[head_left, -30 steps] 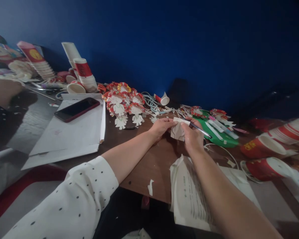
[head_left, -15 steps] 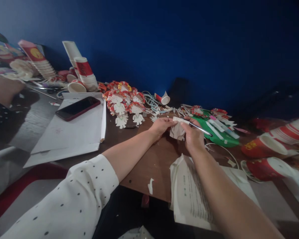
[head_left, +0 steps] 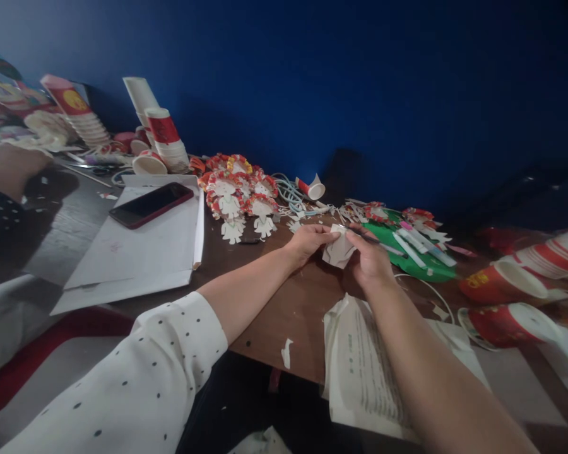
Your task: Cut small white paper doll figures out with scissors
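Note:
My left hand (head_left: 307, 243) pinches the left edge of a small white paper piece (head_left: 338, 251) above the brown table. At the other side of the paper, my right hand (head_left: 370, 257) is closed around a slim pen (head_left: 368, 237), whose thin end lies over the paper's top edge. The right fingers also touch the paper. Beyond my hands sits a pile of white paper-cut figures (head_left: 239, 195) with red and yellow frilled trim. Right of my hand, felt-tip markers (head_left: 411, 247) lie on a green sheet (head_left: 435, 270).
A phone (head_left: 151, 205) rests on white card (head_left: 137, 258) at left. Stacked paper cups (head_left: 165, 140) stand behind it; more red cups (head_left: 502, 282) lie at right. A printed paper packet (head_left: 360, 366) is under my right forearm. Another person's hand (head_left: 14, 165) is far left.
The pen has turned in my right hand, so its thin end now lies over the paper. The paper piece is tilted more. The view has shifted slightly.

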Available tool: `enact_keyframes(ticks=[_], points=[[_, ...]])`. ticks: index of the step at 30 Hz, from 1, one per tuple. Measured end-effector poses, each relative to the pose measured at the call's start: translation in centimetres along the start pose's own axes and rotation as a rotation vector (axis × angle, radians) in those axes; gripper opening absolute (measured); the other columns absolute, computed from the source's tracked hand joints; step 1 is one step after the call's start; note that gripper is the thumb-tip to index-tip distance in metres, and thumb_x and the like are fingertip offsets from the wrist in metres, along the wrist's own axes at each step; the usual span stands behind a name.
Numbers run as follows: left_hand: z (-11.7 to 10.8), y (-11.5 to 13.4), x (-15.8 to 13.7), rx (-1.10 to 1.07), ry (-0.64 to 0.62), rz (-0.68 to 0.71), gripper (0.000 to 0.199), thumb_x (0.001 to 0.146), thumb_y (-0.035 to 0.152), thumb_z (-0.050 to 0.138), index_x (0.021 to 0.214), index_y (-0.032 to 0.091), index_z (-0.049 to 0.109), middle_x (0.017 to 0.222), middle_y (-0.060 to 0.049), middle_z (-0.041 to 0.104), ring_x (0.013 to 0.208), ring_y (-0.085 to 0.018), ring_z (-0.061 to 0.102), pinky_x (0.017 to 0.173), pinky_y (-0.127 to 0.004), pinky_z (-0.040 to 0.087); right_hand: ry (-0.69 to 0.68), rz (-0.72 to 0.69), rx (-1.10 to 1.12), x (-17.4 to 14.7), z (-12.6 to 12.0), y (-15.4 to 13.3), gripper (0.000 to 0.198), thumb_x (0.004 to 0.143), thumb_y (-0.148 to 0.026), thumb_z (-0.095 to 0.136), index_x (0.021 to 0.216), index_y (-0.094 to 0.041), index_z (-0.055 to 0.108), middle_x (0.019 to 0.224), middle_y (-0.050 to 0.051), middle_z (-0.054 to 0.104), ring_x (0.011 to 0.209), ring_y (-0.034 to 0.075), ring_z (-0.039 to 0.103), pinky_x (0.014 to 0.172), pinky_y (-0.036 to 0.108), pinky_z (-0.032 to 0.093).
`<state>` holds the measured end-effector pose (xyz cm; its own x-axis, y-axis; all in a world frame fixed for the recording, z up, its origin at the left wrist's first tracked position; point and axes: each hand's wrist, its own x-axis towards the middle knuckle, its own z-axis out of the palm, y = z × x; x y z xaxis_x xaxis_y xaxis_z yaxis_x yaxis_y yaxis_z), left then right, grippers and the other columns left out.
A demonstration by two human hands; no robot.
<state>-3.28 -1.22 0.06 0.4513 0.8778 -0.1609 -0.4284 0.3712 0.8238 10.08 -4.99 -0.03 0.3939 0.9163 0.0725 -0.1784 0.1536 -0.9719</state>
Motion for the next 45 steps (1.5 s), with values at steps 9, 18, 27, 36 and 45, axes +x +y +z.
enact_keyframes(ticks=[9,18,27,36,45], points=[[0.5,0.4,-0.3,0.038,0.155,-0.016,0.011,0.076,0.012,0.076,0.069,0.011,0.068,0.055,-0.002,0.065,0.047,-0.01,0.056,0.055,-0.024,0.046,0.228,-0.905,-0.797,-1.4,-1.1,-2.0,0.028,0.097,-0.039,0.055,0.107,-0.02,0.073,0.104,0.012,0.076,0.099,0.025,0.07,0.091,0.042,0.055],[0.5,0.6,-0.5,0.074,0.182,0.023,0.019,0.068,0.019,0.085,0.068,0.012,0.067,0.055,-0.001,0.063,0.048,-0.009,0.053,0.054,-0.023,0.043,0.058,-0.927,-0.865,-2.1,-0.8,-1.8,0.027,0.097,-0.038,0.057,0.102,-0.019,0.076,0.094,0.01,0.078,0.086,0.023,0.074,0.082,0.037,0.06],[0.2,0.5,-0.3,0.153,0.183,0.019,0.017,0.072,0.02,0.081,0.069,0.013,0.067,0.051,0.003,0.057,0.046,-0.007,0.045,0.052,-0.022,0.036,0.041,-0.761,-0.814,-2.0,-0.5,-1.2,0.03,0.094,-0.046,0.058,0.098,-0.02,0.072,0.089,0.009,0.075,0.075,0.021,0.069,0.073,0.035,0.059],[0.4,0.6,-0.6,0.138,0.173,0.011,0.017,0.073,0.02,0.081,0.069,0.013,0.066,0.053,0.002,0.059,0.046,-0.008,0.048,0.052,-0.023,0.039,0.024,-0.768,-0.828,-2.0,-0.5,-1.1,0.026,0.094,-0.041,0.058,0.097,-0.019,0.071,0.089,0.009,0.075,0.075,0.021,0.069,0.073,0.036,0.058],[0.5,0.6,-0.7,0.125,0.159,0.017,0.017,0.073,0.02,0.082,0.07,0.013,0.066,0.054,0.001,0.061,0.046,-0.009,0.052,0.053,-0.023,0.042,0.029,-0.783,-0.847,-1.8,-0.5,-0.9,0.025,0.094,-0.041,0.058,0.096,-0.02,0.071,0.088,0.009,0.075,0.076,0.022,0.07,0.073,0.036,0.058]])
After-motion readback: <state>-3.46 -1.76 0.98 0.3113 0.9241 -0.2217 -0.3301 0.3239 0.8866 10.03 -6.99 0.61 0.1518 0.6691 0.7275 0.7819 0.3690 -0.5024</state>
